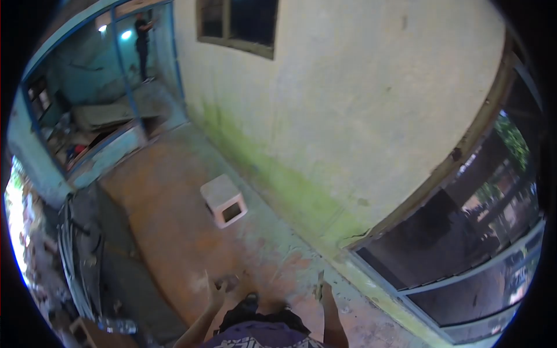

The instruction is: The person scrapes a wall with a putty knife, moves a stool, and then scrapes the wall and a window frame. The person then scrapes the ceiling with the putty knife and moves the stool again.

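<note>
At the bottom edge, the person's own body is showing in patterned purple cloth [261,337], with both forearms reaching forward. The left hand [219,288] is rising with fingers partly curled around something small and pale; what it is cannot be told. The right hand [322,289] is gripping a thin dark tool [319,279] that is pointing upward, its fingers closed around it. Both hands are hovering low over the floor [174,226], which is worn concrete stained orange-brown, with grey and pale patches.

To the left, dark pipes [72,255] and rubble are lying along the floor's edge, beside bright greenery. A little farther out, a small white block [222,200] with a square hollow in its side is sitting on the floor, near the foot of the wall; the hollow is looking dark, and its contents cannot be told.

A tall cream wall [360,98] is running along the right, streaked green with moss near its base. To the right, a blue-framed screen panel [458,272] is leaning beside a wooden frame. High in the wall, a dark window [238,23] is showing.

Farthest off, at upper left, a blue-framed open room [98,104] is holding clutter, and another person [142,43] in dark clothes is standing there, reaching toward the wall.
</note>
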